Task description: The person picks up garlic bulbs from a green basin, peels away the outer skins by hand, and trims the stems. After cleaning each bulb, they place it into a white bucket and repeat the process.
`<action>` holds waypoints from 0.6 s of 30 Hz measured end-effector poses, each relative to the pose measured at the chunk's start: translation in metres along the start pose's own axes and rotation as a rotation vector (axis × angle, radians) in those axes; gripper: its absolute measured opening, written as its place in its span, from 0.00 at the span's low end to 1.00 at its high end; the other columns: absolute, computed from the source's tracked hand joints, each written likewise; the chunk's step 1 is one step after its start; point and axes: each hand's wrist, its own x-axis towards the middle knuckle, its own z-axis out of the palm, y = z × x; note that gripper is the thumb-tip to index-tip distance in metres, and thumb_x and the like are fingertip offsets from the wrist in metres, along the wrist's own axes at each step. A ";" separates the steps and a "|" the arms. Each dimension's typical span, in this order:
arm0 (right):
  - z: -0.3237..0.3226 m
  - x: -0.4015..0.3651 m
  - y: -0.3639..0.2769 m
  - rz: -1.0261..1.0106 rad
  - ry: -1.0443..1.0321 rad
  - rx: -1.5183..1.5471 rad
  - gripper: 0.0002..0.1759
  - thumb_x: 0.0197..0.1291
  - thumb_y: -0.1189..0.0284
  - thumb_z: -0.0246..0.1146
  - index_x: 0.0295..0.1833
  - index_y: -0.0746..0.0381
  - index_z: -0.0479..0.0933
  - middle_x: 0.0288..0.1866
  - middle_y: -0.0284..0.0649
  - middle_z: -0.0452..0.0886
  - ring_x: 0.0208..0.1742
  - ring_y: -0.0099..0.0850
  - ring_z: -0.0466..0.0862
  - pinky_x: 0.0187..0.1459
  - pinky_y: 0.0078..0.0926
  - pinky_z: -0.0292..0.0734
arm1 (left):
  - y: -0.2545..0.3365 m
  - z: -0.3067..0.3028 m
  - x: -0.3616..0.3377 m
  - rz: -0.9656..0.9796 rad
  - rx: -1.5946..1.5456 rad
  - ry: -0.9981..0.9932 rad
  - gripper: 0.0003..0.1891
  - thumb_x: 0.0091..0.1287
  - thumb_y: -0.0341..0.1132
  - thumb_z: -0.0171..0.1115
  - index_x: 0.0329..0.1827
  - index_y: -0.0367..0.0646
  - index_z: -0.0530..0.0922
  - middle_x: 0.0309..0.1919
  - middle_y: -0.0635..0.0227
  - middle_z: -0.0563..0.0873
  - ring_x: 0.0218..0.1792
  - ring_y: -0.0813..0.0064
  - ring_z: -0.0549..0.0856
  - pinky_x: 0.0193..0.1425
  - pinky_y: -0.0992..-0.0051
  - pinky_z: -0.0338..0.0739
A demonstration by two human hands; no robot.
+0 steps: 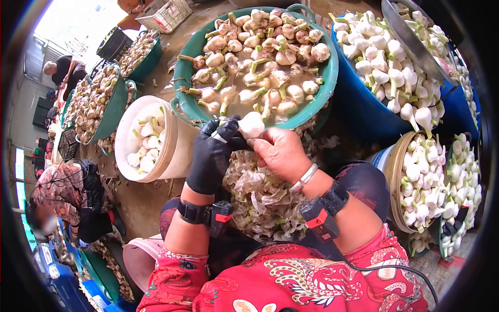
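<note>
My left hand (214,151), in a black glove with a white band round one finger, is closed on the stem side of a white garlic bulb (251,125). From the right, the bare fingers of my right hand (279,152) pinch the same bulb. Both hands are at the near rim of a green tub (179,83), where unpeeled garlic (286,56) lies in murky water. Loose garlic skins (265,195) are heaped below my hands. At the left stands a white bucket (179,143) with peeled bulbs (153,142) inside.
Blue tub (358,112) and beige-rimmed bucket (396,182) at the right hold white garlic. A metal basin (416,41) leans at the upper right. Green tubs of garlic (115,106) stand at the left, near a bent-over person (67,192). A pink bucket (141,257) is at the lower left.
</note>
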 end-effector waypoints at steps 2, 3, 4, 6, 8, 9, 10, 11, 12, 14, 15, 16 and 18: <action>-0.005 -0.005 -0.012 0.046 -0.050 0.033 0.12 0.57 0.69 0.66 0.38 0.69 0.78 0.27 0.33 0.80 0.23 0.19 0.77 0.26 0.20 0.74 | 0.001 0.004 0.000 0.005 0.049 0.031 0.13 0.67 0.34 0.58 0.49 0.32 0.77 0.38 0.62 0.82 0.37 0.70 0.85 0.42 0.71 0.83; -0.007 -0.008 -0.018 0.094 -0.097 0.068 0.09 0.59 0.71 0.64 0.37 0.68 0.79 0.25 0.32 0.79 0.22 0.18 0.76 0.25 0.18 0.73 | 0.001 0.006 0.000 0.007 0.098 0.059 0.13 0.67 0.33 0.58 0.49 0.32 0.77 0.37 0.62 0.82 0.36 0.69 0.85 0.42 0.70 0.83; -0.006 -0.007 -0.015 0.095 -0.095 0.067 0.09 0.59 0.71 0.64 0.37 0.68 0.79 0.25 0.32 0.79 0.22 0.18 0.76 0.25 0.18 0.73 | 0.003 0.008 -0.001 0.005 0.096 0.058 0.13 0.67 0.33 0.58 0.49 0.32 0.77 0.37 0.62 0.82 0.36 0.69 0.85 0.42 0.70 0.83; -0.005 -0.004 -0.006 -0.004 -0.031 0.018 0.07 0.61 0.74 0.61 0.38 0.67 0.79 0.24 0.30 0.78 0.22 0.17 0.76 0.24 0.18 0.72 | 0.006 0.009 -0.002 -0.022 0.012 0.008 0.12 0.67 0.32 0.58 0.47 0.32 0.77 0.37 0.62 0.82 0.36 0.69 0.85 0.39 0.69 0.84; -0.009 -0.004 -0.004 -0.159 -0.027 -0.040 0.07 0.59 0.73 0.61 0.38 0.66 0.80 0.24 0.37 0.79 0.22 0.22 0.77 0.27 0.22 0.73 | 0.004 0.006 0.000 -0.002 0.039 -0.021 0.12 0.68 0.32 0.56 0.47 0.32 0.77 0.37 0.62 0.82 0.36 0.69 0.85 0.38 0.69 0.84; -0.013 -0.003 -0.004 -0.319 -0.027 -0.100 0.08 0.58 0.71 0.61 0.37 0.64 0.81 0.24 0.44 0.81 0.23 0.28 0.79 0.29 0.27 0.74 | 0.003 0.003 0.002 0.024 0.064 -0.047 0.11 0.69 0.31 0.55 0.48 0.32 0.77 0.37 0.62 0.82 0.36 0.69 0.85 0.37 0.69 0.84; -0.016 -0.002 -0.005 -0.322 -0.028 -0.100 0.08 0.58 0.71 0.61 0.37 0.64 0.81 0.24 0.44 0.81 0.23 0.28 0.79 0.29 0.27 0.74 | 0.002 -0.001 0.002 0.027 0.065 -0.046 0.11 0.69 0.31 0.55 0.48 0.32 0.77 0.37 0.62 0.82 0.36 0.69 0.85 0.37 0.69 0.84; -0.021 0.000 -0.005 -0.321 0.057 -0.101 0.06 0.61 0.73 0.60 0.34 0.64 0.78 0.23 0.35 0.77 0.22 0.21 0.75 0.26 0.21 0.72 | 0.001 -0.006 0.002 0.104 0.139 -0.101 0.11 0.70 0.31 0.53 0.47 0.32 0.77 0.37 0.61 0.82 0.37 0.69 0.85 0.38 0.69 0.84; -0.027 0.003 -0.006 -0.320 0.143 -0.103 0.08 0.63 0.74 0.58 0.30 0.63 0.75 0.21 0.26 0.74 0.20 0.14 0.72 0.23 0.15 0.69 | 0.003 -0.009 0.002 0.179 0.211 -0.156 0.11 0.71 0.31 0.51 0.47 0.32 0.77 0.38 0.61 0.82 0.38 0.68 0.85 0.38 0.68 0.84; -0.035 0.006 -0.009 -0.204 0.146 -0.039 0.12 0.65 0.72 0.57 0.26 0.62 0.71 0.18 0.26 0.70 0.20 0.13 0.70 0.22 0.14 0.68 | 0.016 -0.015 0.000 0.083 -0.028 -0.089 0.10 0.70 0.30 0.52 0.48 0.33 0.76 0.38 0.61 0.82 0.39 0.68 0.85 0.39 0.69 0.84; -0.035 0.003 -0.016 -0.101 0.093 0.094 0.13 0.65 0.72 0.56 0.26 0.62 0.70 0.18 0.26 0.70 0.19 0.12 0.70 0.22 0.13 0.68 | 0.023 -0.019 0.000 -0.013 -0.266 -0.023 0.10 0.70 0.30 0.53 0.49 0.34 0.76 0.39 0.61 0.82 0.40 0.68 0.85 0.41 0.69 0.84; -0.035 0.003 -0.014 -0.104 0.094 0.092 0.13 0.65 0.72 0.56 0.26 0.62 0.70 0.18 0.26 0.70 0.19 0.12 0.70 0.22 0.13 0.68 | 0.010 -0.043 0.007 0.236 0.117 0.001 0.11 0.68 0.32 0.57 0.49 0.35 0.75 0.40 0.62 0.83 0.41 0.67 0.85 0.44 0.68 0.82; -0.032 0.002 -0.006 -0.162 -0.005 -0.060 0.12 0.62 0.72 0.59 0.26 0.61 0.69 0.17 0.27 0.70 0.19 0.15 0.70 0.22 0.16 0.69 | 0.027 -0.091 0.010 0.523 0.547 0.015 0.14 0.74 0.37 0.49 0.53 0.36 0.71 0.44 0.58 0.82 0.46 0.64 0.84 0.54 0.64 0.80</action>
